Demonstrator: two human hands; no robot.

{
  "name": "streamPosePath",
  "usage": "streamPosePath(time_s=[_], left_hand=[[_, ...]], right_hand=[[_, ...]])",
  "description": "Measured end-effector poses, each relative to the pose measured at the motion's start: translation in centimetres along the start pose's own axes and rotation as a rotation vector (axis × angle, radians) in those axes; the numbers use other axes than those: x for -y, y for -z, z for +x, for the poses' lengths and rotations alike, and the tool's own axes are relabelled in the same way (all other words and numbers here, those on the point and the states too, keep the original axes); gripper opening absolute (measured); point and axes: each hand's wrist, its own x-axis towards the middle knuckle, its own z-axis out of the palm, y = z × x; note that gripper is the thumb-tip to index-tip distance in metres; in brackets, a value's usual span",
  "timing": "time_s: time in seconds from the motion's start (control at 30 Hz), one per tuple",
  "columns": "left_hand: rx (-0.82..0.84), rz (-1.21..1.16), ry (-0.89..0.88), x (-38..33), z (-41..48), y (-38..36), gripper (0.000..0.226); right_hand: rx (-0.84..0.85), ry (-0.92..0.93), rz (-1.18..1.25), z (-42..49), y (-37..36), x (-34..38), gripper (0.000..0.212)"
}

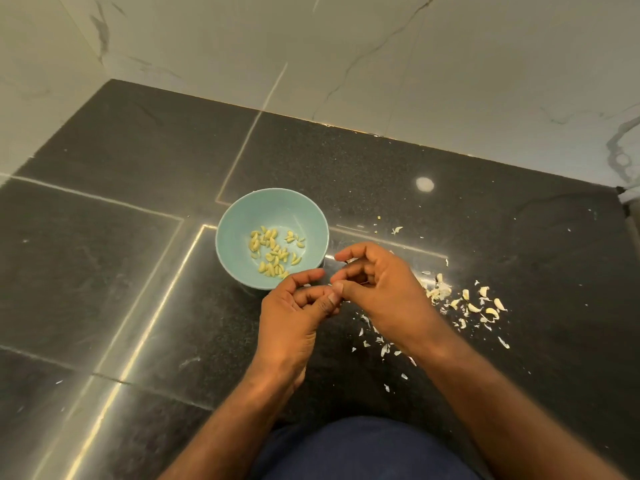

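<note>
Thumbs [329, 301] of left hand [294, 317] and right hand [377, 289] hide pinched bit's axis.

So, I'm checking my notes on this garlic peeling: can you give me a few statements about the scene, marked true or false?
The bowl is light blue. True.
The peeled cloves lie in the bowl. True.
The skins lie left of the bowl. False: the loose skins lie right of it, on the counter.
Both hands are inside the bowl. False: the left hand and right hand meet beside its near rim.
</note>
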Motion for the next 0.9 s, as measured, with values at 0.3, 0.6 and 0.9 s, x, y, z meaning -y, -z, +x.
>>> streamPosePath(time_s=[0.3, 0.6, 0.9], left_hand=[[-0.025, 0.243, -0.031, 3.2, 0.2, 0.9, 0.024], [0.095, 0.603, -0.206, 5.6, 0.5, -0.3, 0.014], [0.19, 0.875, -0.527, 6.7, 0.9, -0.8, 0.015]], right_hand=[[0.015, 0.076, 0.176, 3.7, -2.0, 0.8, 0.04], [-0.352, 0.004, 0.134, -0.2, 3.9, -3.7, 0.026], [-0.331, -0.133, -0.487, -6.2, 6.1, -10.8, 0.038]])
